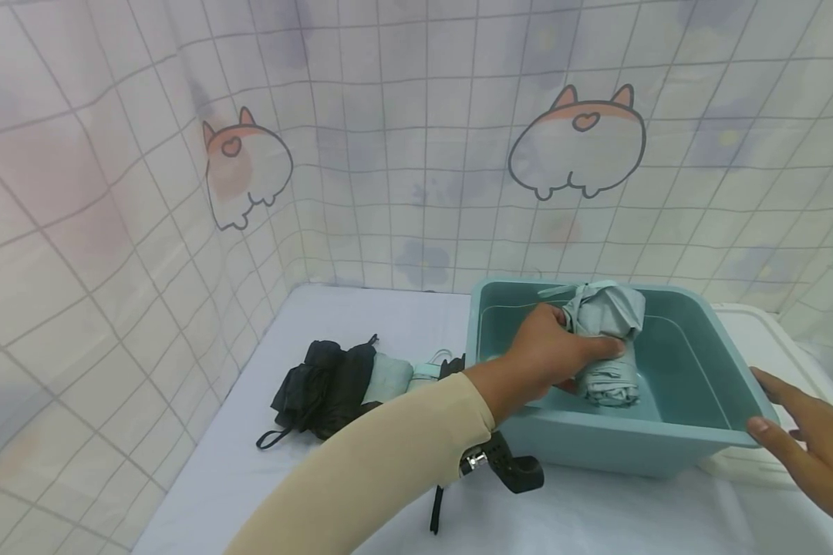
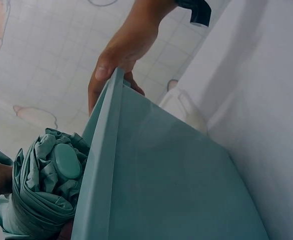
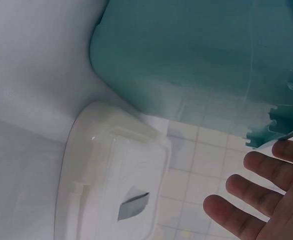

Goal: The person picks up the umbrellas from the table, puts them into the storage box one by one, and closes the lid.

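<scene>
My left hand [image 1: 569, 347] grips a pale teal folding umbrella [image 1: 607, 378], its fabric loosely gathered, inside the teal plastic bin [image 1: 555, 447]. In the left wrist view, the umbrella's rounded end [image 2: 66, 161] shows amid bunched folds beside the bin wall. On the bin's right corner rests my right hand [image 1: 815, 439], its thumb at the rim. From the right wrist view, the fingers [image 3: 256, 195] of that hand are spread and nearly straight outside the rim. Left of the bin lie black folded umbrellas [image 1: 329, 378] and a pale teal one [image 1: 389, 376], partly behind my left sleeve.
A white plastic container [image 3: 121, 185] with a grey tab stands to the right, close beside the bin. White cloth [image 1: 201, 501] covers the table. A grid-patterned curtain [image 1: 403, 154] hangs behind and at the left. A thin black strap [image 1: 436, 509] lies near the front.
</scene>
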A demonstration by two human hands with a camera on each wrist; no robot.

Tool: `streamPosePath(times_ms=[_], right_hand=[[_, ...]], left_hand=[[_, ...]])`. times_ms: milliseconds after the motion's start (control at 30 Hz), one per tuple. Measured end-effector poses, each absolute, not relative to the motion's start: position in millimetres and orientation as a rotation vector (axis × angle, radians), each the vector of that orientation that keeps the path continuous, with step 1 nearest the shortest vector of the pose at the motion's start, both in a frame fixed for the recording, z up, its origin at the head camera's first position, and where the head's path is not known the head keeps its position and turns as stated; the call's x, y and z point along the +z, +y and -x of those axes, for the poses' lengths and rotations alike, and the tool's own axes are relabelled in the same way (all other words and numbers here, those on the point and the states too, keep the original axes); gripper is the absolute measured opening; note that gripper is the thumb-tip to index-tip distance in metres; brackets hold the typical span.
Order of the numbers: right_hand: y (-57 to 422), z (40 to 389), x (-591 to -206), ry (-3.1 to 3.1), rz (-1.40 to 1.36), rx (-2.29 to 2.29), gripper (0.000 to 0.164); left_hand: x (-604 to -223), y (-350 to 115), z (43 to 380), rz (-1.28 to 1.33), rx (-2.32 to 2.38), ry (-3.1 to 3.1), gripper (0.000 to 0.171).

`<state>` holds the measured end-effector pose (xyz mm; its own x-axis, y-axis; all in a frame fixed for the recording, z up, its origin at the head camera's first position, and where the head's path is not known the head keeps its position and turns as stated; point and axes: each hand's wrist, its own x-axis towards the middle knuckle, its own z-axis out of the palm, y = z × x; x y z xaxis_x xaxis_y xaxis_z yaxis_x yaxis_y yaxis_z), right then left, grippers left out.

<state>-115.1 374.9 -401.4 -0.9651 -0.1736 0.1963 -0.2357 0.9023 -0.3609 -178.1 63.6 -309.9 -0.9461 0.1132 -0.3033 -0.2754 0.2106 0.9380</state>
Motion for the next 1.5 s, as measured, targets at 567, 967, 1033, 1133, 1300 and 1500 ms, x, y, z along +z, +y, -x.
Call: streamPosePath(times_ms=[567,967,1033,1133,1300,1500], right_hand=[[377.4,118.3,-403.2,-2.921,-0.289,0.565,0.079],[375.6,119.5,-400.7,-2.937,-0.267,0.568,0.078],[375.5,119.6,-400.8,-2.939,-0.267,0.569,0.079],[373.7,118.7,-399.8,-2.928,-0.273,0.573,0.078],[369.5,118.2,-393.9,-2.933,-0.255,0.569,0.077],[368.8,118.1,-393.5,-2.947,-0.247,0.559,0.077]], left_hand=[[-312.9,84.2,179.7,0.157,1.768,2.227,0.057],[-312.2,95.6,175.6,0.202,1.675,2.308,0.063],[-312.9,97.0,176.2,0.203,1.674,2.313,0.062],[-314.5,99.6,176.7,0.204,1.669,2.326,0.061],[-317.1,104.6,176.8,0.196,1.572,2.419,0.065],[-320.1,110.0,176.0,0.218,1.471,2.483,0.068]])
